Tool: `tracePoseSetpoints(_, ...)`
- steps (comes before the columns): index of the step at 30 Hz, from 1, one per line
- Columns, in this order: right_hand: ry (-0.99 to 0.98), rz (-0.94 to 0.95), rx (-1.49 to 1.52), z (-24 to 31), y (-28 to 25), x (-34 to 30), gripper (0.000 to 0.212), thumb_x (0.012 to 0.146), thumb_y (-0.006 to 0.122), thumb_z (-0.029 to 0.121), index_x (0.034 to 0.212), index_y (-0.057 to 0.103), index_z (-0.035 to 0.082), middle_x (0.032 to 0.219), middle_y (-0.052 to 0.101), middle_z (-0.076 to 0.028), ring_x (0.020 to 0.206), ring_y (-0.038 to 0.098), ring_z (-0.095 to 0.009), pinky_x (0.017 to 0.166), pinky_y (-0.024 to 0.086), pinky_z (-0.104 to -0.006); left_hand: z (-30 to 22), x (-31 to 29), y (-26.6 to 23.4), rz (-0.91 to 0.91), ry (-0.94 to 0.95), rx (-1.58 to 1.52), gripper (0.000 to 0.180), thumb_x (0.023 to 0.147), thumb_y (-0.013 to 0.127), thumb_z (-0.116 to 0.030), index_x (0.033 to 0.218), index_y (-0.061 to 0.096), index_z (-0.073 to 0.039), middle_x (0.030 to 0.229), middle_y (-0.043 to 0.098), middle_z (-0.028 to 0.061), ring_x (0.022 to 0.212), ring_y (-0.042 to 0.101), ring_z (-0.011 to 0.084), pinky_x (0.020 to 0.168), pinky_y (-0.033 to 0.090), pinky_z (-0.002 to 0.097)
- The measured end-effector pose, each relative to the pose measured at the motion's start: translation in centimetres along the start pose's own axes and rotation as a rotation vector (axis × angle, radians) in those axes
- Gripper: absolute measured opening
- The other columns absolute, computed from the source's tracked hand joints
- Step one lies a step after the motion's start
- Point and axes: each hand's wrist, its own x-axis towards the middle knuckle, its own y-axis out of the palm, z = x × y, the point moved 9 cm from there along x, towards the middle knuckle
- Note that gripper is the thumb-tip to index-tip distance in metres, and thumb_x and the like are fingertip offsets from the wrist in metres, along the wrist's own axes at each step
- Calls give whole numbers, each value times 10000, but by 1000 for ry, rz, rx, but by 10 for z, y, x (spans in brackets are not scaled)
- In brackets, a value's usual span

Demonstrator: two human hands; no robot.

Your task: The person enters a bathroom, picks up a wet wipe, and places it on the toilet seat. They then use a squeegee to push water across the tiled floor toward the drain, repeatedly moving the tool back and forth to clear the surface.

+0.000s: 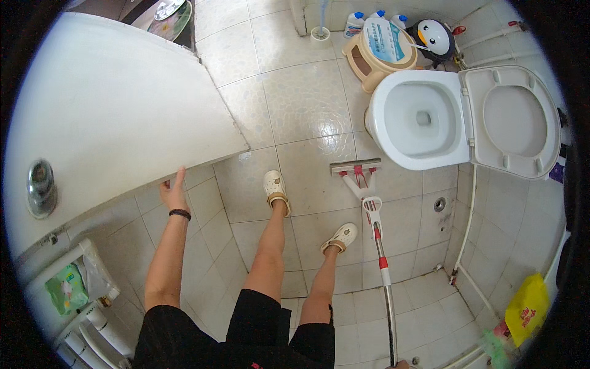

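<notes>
At the left, my left hand (174, 194) is at the edge of a white door (123, 98), its thumb up along the edge and its fingers curled behind, partly hidden. It wears a dark wristband. Only a sliver of my right hand (401, 365) shows at the lower edge, around the metal handle of a sponge mop (384, 263). The mop, white and red with a flat sponge head (356, 166), rests on the tiled floor (313, 184) short of the toilet. My feet, in cream clogs (275, 186), stand left of the mop.
A white toilet (420, 120) with its lid and seat raised stands at the right. Beyond it are a beige stool (370, 75), a penguin-shaped bin (435, 42), bottles (354, 24) and a brush holder (320, 34). A yellow bag (527, 309) hangs lower right; a rack (107, 270) lower left.
</notes>
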Motion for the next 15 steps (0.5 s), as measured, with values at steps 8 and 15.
tracePoseSetpoints(8, 96, 293, 587, 140, -29, -13, 130, 704, 542, 119, 657, 503, 4, 478, 480, -62, 379, 461, -161, 360, 378, -275, -115, -49, 126, 232, 103, -170, 764, 605, 740, -274, 1129, 341, 114, 1139, 425, 208, 1003, 446, 258, 851, 362, 346)
tracePoseSetpoints(15, 52, 171, 424, 159, -34, -22, 148, 738, 522, 131, 680, 486, -1, 480, 452, -48, 358, 411, -135, 317, 313, -263, -165, -22, 189, -157, 293, -54, 849, 556, 658, -266, 1193, 235, 104, 1118, 397, 263, 1041, 397, 361, 922, 281, 426)
